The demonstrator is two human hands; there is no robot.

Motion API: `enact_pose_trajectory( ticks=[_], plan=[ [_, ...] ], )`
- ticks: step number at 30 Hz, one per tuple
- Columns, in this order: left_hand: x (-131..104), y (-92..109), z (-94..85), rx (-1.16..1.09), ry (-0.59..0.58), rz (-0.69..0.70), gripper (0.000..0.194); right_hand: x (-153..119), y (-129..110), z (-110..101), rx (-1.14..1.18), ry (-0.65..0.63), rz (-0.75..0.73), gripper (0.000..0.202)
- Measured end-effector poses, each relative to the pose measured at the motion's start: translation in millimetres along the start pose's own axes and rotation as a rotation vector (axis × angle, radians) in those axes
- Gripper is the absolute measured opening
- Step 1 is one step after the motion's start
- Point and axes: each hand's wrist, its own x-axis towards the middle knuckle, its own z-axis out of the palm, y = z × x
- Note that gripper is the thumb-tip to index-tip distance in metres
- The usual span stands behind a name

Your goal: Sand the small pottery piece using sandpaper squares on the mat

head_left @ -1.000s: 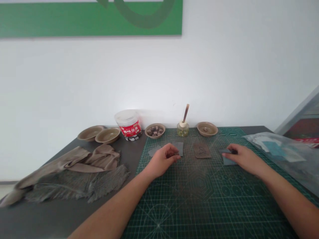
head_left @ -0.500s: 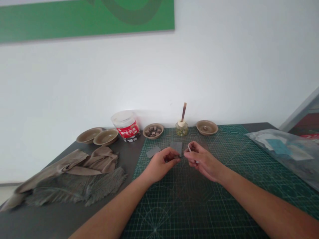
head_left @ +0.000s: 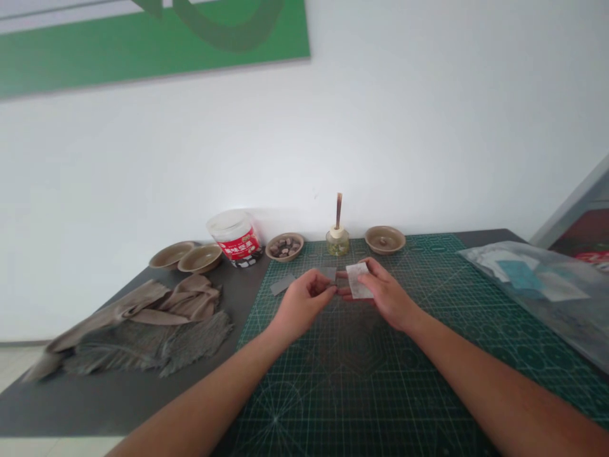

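Observation:
My right hand (head_left: 387, 293) holds a small pale rectangular piece of sandpaper (head_left: 359, 281), its whitish, faintly marked back turned up, under the thumb with the fingers spread beneath. Close by on the left, my left hand (head_left: 308, 299) is closed in a pinch; whatever its fingertips hold is too small and hidden to name. Their fingertips nearly meet above the green cutting mat (head_left: 314, 387). Behind the hands a grey sheet (head_left: 328, 273) lies partly hidden on the mat, and another grey sheet (head_left: 282, 284) rests left of it.
Along the wall stand a bowl of brown chunks (head_left: 285, 247), a reed diffuser (head_left: 337, 241), a bowl with a small piece inside (head_left: 384, 241) and a red-labelled tub (head_left: 236, 240). Two brown bowls (head_left: 200, 259) and a crumpled cloth (head_left: 143, 330) are left, a plastic bag (head_left: 533, 279) right.
My right hand has turned, so the sandpaper, edge-on before, now shows its pale face. Its fingers have stretched toward my left hand, which keeps its pinch. The view has shifted slightly.

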Motion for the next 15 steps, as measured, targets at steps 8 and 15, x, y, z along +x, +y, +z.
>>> enact_pose_trajectory(
  ticks=[8,15],
  plan=[
    [14,-3,26.1,-0.009,0.071,0.015,0.014,-4,7,-6,-0.997,0.037,-0.5,0.039],
    [12,-13,19.4,-0.056,0.131,-0.017,0.008,0,9,1,-1.329,0.002,-0.714,0.044]
  ],
)
